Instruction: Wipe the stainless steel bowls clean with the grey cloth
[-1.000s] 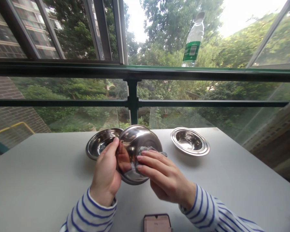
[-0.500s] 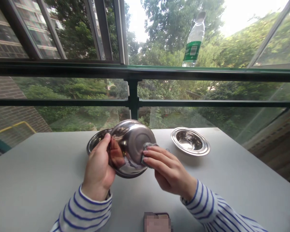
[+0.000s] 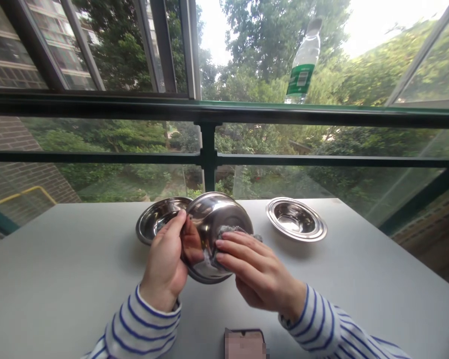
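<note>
A shiny stainless steel bowl (image 3: 209,209) is tilted up over the table, its rounded underside facing me. My left hand (image 3: 166,262) grips its left rim, thumb on the outside and the other fingers hidden behind. Against the bowl's lower right, my right hand (image 3: 260,267) presses a grey cloth (image 3: 230,230) with its fingers held together. Part of the cloth pokes out beyond the bowl's right edge. Behind my left hand a second steel bowl (image 3: 145,222) stands upright, partly covered by the held one.
To the right, upright steel bowls (image 3: 296,219), seemingly nested, stand on the white table (image 3: 78,279). A phone (image 3: 245,344) lies at the near edge. A green railing (image 3: 134,158) runs past the far edge, and a plastic bottle (image 3: 301,75) stands on its top rail.
The held bowl and my left hand have shifted right and slightly down, uncovering more of the bowl behind. My right hand with the cloth has slid a little left across the underside.
</note>
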A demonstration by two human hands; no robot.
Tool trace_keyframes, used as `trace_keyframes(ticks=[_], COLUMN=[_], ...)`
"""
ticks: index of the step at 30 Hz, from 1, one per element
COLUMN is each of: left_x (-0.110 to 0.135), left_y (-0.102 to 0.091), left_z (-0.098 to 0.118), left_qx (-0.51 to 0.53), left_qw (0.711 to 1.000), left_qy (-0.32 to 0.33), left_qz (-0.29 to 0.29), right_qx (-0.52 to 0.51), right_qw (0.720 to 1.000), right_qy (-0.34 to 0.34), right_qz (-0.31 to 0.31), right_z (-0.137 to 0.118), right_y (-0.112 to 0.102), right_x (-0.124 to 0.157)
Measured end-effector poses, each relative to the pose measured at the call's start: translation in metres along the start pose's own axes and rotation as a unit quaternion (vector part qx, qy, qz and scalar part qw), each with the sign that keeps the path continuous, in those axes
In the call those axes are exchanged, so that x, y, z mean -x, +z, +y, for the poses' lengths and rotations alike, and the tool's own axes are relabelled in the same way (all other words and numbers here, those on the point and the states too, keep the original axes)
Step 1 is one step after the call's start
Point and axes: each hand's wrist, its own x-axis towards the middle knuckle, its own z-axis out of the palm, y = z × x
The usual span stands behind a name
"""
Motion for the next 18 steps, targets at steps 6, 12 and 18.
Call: trace_keyframes(ticks=[6,12,18], left_x=[0.001,-0.002,-0.001], left_y=[0.000,-0.002,0.002], left_z=[-0.001,0.003,0.011], left_qx=[-0.026,-0.009,-0.007], left_qw=[1.000,1.000,0.999], left_qy=[-0.014,-0.011,0.016], left_qz=[0.005,0.012,0.033], right_qx=[0.015,-0.011,0.007], right_qw=[0.997,1.000,0.998], right_qy=[0.077,0.014,0.046], right_qz=[0.024,0.003,0.035], right_z=[0.009,-0.003,0.002], right_y=[-0.001,0.000,0.003], right_x=[0.001,-0.002,0.005])
